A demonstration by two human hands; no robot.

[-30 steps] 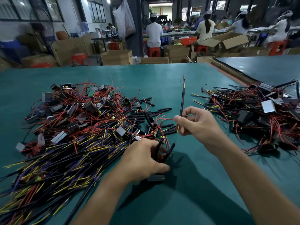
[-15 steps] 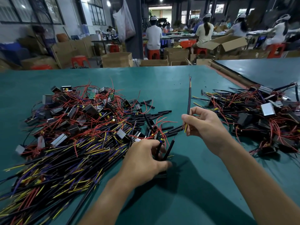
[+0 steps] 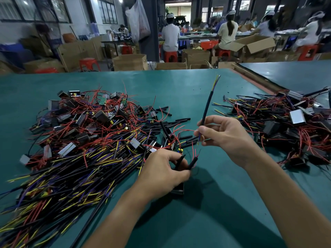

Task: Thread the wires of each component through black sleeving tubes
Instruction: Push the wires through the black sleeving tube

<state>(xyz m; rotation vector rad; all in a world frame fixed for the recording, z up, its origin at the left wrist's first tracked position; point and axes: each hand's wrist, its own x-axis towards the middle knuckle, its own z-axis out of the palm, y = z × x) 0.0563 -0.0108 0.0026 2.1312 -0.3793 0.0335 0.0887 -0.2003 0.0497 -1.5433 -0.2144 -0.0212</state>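
On the far left of the green worktop (image 3: 215, 221), the left pile (image 3: 86, 140) of boxy components with red, yellow and purple wires is lying as it was a second ago. Along its right edge, the loose sleeving tubes (image 3: 172, 120), short and black, are lying scattered.

Just right of that pile, the left hand (image 3: 164, 172) is still curling its fingers (image 3: 180, 173) around a component (image 3: 177, 190) and holding it low against the worktop. Two short sleeved leads (image 3: 192, 162) are sticking up out of the grip, and thin red wire ends are showing above the right one.

Further right and higher, the right hand (image 3: 227, 135) is pinching the long sleeving tube (image 3: 207, 104) between thumb and curled fingers (image 3: 211, 119). Over the last second this hand has been drifting to the right, away from the left pile. The tube, which stood nearly upright before, is now leaning with its top toward the right. Yellow and blue wires (image 3: 216, 80) are fanning out of its top end, with more of them showing than before. Only a little coloured wire is hanging below the pinch.

On the far right, the right pile (image 3: 286, 126) of components, with their wires already in black sleeving, is resting unchanged.
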